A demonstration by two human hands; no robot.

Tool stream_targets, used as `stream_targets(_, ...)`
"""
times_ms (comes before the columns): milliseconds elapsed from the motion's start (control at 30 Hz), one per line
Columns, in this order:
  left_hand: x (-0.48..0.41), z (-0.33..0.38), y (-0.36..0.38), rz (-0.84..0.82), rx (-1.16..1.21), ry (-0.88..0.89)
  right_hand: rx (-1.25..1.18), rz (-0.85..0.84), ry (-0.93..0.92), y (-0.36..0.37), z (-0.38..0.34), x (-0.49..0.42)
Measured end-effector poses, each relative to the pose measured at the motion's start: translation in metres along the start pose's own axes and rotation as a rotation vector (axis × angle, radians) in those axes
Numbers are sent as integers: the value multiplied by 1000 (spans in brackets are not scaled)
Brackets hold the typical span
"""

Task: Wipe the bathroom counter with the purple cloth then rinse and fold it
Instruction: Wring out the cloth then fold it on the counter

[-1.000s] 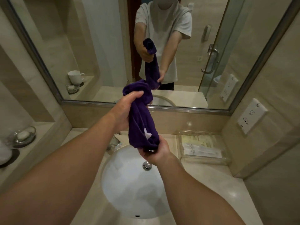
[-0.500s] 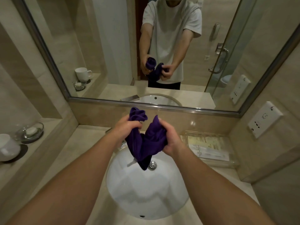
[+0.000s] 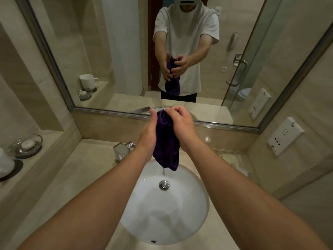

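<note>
A single wide-angle camera sits on the person's head, looking forward and steeply down along both forearms point(image 3: 90, 204). It faces the mirror point(image 3: 117, 51) on the far wall, with the sink point(image 3: 167, 213) close below and the bench point(image 3: 86, 168) spreading to both sides. The left grip point(image 3: 149, 134) and right grip point(image 3: 182, 125), with the purple cloth point(image 3: 166, 145) between them, fall at mid-frame, near the lens. Straight edges bow toward the corners. The mirror returns the same grips from the front

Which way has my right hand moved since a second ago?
Yes. The right hand has risen from beside the round metal sink drain up to the mirror's metal frame, gripping the purple cloth.
</note>
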State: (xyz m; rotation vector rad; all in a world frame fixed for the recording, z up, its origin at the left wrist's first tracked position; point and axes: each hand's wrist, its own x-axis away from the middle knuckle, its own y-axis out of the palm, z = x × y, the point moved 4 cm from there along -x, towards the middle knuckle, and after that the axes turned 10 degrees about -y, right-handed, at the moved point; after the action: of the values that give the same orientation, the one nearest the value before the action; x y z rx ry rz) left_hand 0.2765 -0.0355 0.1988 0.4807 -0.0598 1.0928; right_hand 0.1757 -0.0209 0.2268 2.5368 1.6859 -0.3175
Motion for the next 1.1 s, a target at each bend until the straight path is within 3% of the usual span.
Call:
stream_targets(100, 2, 6, 18, -27, 170, -16, 11, -21, 37, 19, 2, 3)
stream_targets(167, 0, 6, 20, 51, 208, -23, 50, -21, 19, 29, 4, 4)
stream_targets(300, -7, 10, 8, 436, 34, 39, 95, 201, 32, 23, 3, 10)
stream_targets(433, -11, 12, 8, 532, -225, 53, 6, 298, 151, 20, 16, 12)
stream_targets(667, -35, -9, 1, 515, -265, -51, 128, 370, 214, 12, 27, 13)
stream_targets(1100, -51, -29, -5, 466, -238, -119, 169, 325, 296, 7, 54, 4)
